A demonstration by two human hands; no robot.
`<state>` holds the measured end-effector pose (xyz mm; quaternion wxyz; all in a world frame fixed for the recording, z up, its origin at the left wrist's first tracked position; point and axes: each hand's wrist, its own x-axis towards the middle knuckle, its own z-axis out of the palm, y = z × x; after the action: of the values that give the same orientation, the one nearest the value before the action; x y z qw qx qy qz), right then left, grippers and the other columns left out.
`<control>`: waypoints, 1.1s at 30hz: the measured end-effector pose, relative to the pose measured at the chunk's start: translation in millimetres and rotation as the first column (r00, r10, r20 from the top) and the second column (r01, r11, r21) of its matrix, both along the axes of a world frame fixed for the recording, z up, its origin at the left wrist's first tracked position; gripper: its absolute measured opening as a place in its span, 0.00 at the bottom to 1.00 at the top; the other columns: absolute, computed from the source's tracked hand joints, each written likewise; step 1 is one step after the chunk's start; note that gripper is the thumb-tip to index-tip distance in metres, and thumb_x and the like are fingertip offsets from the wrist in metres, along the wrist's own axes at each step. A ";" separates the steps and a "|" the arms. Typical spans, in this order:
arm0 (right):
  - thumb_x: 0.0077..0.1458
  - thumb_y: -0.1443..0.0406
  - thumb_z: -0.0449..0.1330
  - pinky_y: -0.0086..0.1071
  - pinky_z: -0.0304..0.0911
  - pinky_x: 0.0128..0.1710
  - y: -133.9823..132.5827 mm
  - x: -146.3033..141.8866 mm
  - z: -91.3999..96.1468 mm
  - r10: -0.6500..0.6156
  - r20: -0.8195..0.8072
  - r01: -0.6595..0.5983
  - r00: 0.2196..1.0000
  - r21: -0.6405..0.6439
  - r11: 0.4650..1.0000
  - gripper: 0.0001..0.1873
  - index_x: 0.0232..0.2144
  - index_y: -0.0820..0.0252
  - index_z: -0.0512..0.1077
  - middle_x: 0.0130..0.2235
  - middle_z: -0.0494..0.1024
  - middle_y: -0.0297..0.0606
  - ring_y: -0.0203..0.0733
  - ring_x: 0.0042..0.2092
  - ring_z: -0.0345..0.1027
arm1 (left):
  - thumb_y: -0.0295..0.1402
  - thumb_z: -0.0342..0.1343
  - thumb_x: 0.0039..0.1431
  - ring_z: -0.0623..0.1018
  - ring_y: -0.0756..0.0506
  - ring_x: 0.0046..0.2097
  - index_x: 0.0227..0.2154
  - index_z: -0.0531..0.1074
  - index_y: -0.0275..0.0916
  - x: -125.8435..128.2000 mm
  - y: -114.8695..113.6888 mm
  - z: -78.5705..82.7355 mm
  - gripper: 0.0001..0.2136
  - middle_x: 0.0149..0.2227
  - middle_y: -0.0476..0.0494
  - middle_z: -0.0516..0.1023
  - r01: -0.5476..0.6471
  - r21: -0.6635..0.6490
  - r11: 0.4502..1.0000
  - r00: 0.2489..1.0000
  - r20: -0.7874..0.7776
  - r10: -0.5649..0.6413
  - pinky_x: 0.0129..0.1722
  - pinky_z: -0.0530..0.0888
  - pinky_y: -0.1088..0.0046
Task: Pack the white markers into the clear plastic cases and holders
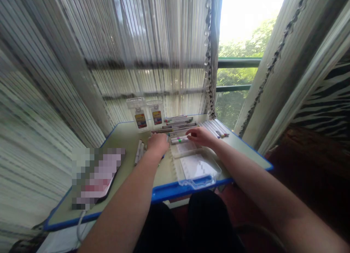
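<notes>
A pale, blue-edged counter [164, 177] is used as the work surface. A clear, rectangular plastic case [218, 170] is laid open at its near edge, apparently for easy reach, while upright clear plastic packaging with coloured labels [141, 120] is stood behind. The left hand [158, 144] is lowered over the middle; its fingers are hidden, so their grip cannot be told. The right hand's [201, 136] fingers are curved, slightly apart, beside slim white marker pens [177, 139], aligned beyond the case, presumably against rolling.
</notes>
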<state>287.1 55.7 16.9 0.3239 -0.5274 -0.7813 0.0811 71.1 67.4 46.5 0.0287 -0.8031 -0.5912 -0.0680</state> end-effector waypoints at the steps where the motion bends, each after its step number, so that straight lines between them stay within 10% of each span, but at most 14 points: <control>1: 0.50 0.67 0.57 0.25 0.50 0.26 0.2 0.2 -0.3 0.004 0.003 -0.004 1.000 -0.003 1.000 0.11 0.34 0.64 0.78 0.19 0.66 0.29 0.29 0.21 0.54 | 0.33 0.52 0.53 0.76 0.36 0.48 0.39 0.76 0.36 0.3 -0.1 0.5 0.13 0.44 0.30 0.78 -0.006 0.000 1.000 1.000 0.013 0.006 0.43 0.71 0.64; 8: 0.49 0.67 0.57 0.25 0.50 0.25 1.7 2.0 -2.4 0.020 -0.002 -0.020 1.000 0.017 1.000 0.10 0.33 0.64 0.78 0.19 0.65 0.29 0.29 0.21 0.53 | 0.29 0.49 0.55 0.78 0.40 0.44 0.40 0.76 0.35 2.9 2.8 0.7 0.13 0.42 0.33 0.79 0.007 0.045 0.999 0.938 0.345 -0.022 0.44 0.71 0.67; 15: 0.53 0.58 0.56 0.26 0.52 0.24 -0.5 -4.7 0.4 0.029 -0.207 -0.016 0.978 0.065 0.998 0.16 0.34 0.65 0.77 0.21 0.67 0.31 0.31 0.23 0.57 | 0.29 0.49 0.54 0.77 0.46 0.39 0.42 0.77 0.36 8.9 10.0 -3.6 0.16 0.38 0.43 0.81 0.275 0.038 0.961 0.648 0.730 -0.215 0.41 0.72 0.73; 33: 0.50 0.60 0.61 0.24 0.60 0.24 -1.6 -0.4 1.6 0.132 -0.229 -0.083 0.964 0.212 0.974 0.13 0.35 0.63 0.76 0.24 0.73 0.34 0.30 0.23 0.63 | 0.25 0.51 0.50 0.70 0.53 0.24 0.31 0.80 0.35 19.3 0.7 -0.8 0.12 0.26 0.46 0.78 0.443 -0.205 0.873 0.533 0.843 -0.072 0.29 0.68 0.77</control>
<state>286.7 54.1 18.5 0.4632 -0.4348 -0.7677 0.0831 90.3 68.1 45.7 -0.4194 -0.7480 -0.4093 -0.3117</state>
